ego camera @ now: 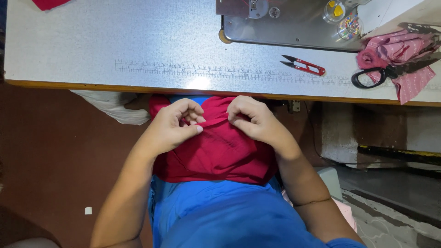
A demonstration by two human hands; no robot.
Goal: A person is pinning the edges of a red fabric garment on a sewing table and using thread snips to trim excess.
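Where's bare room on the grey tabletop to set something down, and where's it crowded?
Free: the wide left and middle of the grey speckled tabletop, bordered by the metal machine plate and the printed ruler strip. Crowded: right end, with red thread snips, black-handled scissors and pink fabric pieces. Both hands pinch red cloth below the edge.

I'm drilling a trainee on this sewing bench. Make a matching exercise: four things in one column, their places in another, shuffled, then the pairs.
Things:
1. red fabric
2. red thread snips
3. black-handled scissors
4. white cloth

Places:
A. on the table, beside the pink fabric
B. hanging below the table edge, left of the hands
C. on the lap, pinched by left hand and right hand
D. on the table above the printed ruler

Pairs: 1-C, 2-D, 3-A, 4-B
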